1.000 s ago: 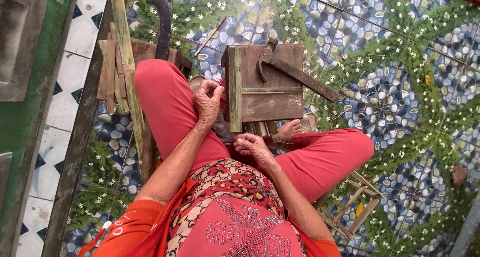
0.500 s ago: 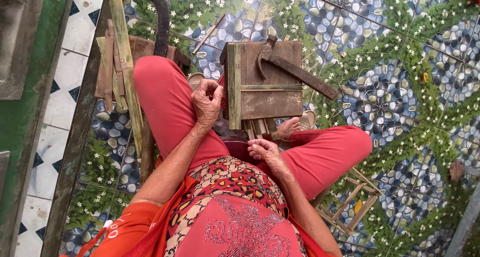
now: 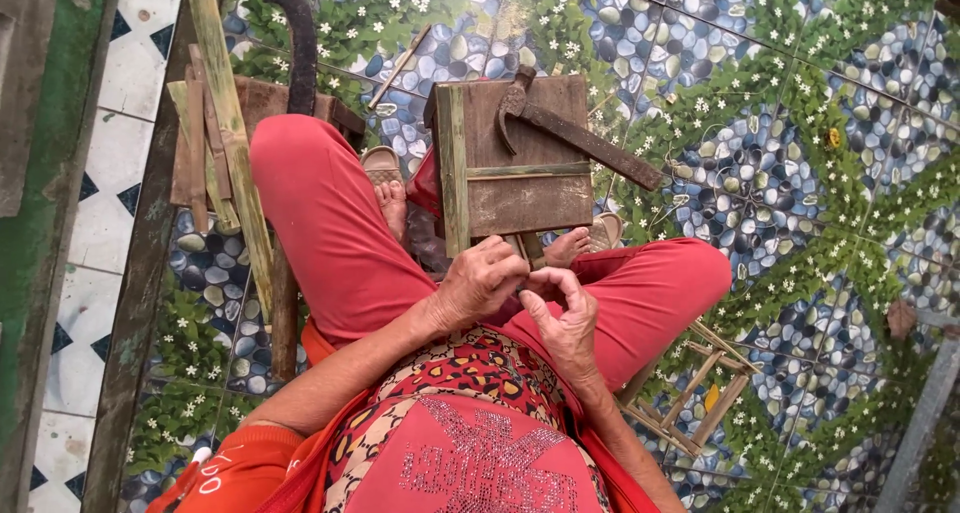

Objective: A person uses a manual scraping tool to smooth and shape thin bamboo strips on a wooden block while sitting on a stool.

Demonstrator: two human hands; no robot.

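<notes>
The left hand and the right hand meet over the lap, fingertips touching, fingers curled narrow around something too small to tell. Just beyond them, between the knees in red trousers, stands a small brown wooden stool. On it lies a dark hatchet with wooden handle. Long bamboo strips lie near the left leg on the pebble-patterned floor.

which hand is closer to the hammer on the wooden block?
Left. The left hand sits just below the wooden block holding the hammer; the right hand is lower, nearer the lap.
</notes>
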